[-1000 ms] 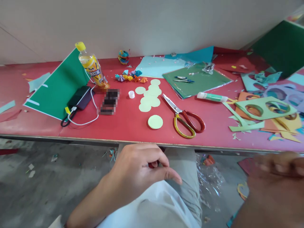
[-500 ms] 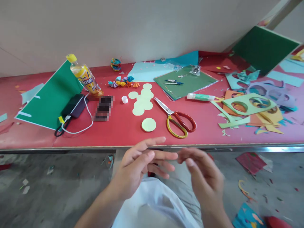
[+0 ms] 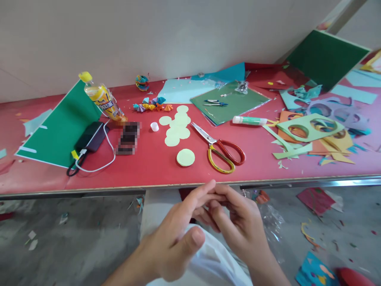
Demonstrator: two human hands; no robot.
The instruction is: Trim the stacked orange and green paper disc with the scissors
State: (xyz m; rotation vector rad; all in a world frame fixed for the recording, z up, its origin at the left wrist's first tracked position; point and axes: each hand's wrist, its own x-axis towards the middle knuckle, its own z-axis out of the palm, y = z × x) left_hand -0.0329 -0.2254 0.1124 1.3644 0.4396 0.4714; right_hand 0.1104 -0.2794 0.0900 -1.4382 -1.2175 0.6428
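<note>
At the bottom centre of the frame, the left hand (image 3: 175, 234) and right hand (image 3: 238, 226) meet over the lap, fingers loosely interlaced, holding nothing visible. Just above, a pale green paper circle (image 3: 185, 157) lies beside scissors (image 3: 222, 151) on the red table (image 3: 149, 167). Seemingly between steps; picking up the circle would need the hands to part.

Before you: a red tabletop (image 3: 149, 167); pale green paper circles (image 3: 177, 126); steel scissors with red and yellow handles (image 3: 222, 150); a dark green sheet of card (image 3: 56, 129); a clear bottle with yellow cap and yellow-orange label (image 3: 101, 97); a white-and-green glue stick (image 3: 249, 120); a black power bank with white cable (image 3: 91, 137).
</note>
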